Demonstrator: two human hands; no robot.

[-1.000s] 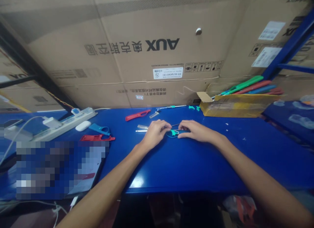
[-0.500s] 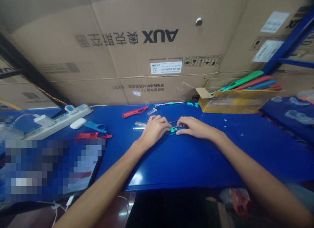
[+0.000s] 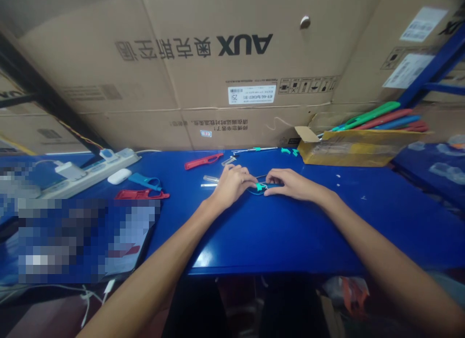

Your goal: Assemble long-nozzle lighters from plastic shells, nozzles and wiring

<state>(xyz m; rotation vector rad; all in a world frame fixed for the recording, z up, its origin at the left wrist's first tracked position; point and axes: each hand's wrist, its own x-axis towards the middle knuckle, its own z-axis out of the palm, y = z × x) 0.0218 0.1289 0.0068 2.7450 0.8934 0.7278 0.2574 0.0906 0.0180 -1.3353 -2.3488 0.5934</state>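
Though beyond both hands [image 3: 235, 185] [image 3: 286, 184], carton [image 3: 334, 155]; handles [image 3: 376, 114] inside.

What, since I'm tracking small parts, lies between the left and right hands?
In the head view: a green part, some of a blue piece, and a thin dark rod.

hands [image 3: 234, 187]: 2 | green piece [image 3: 259, 187] between them: 1 | red tabletop pieces [image 3: 202, 161]: 2 | power strip [image 3: 95, 174]: 1
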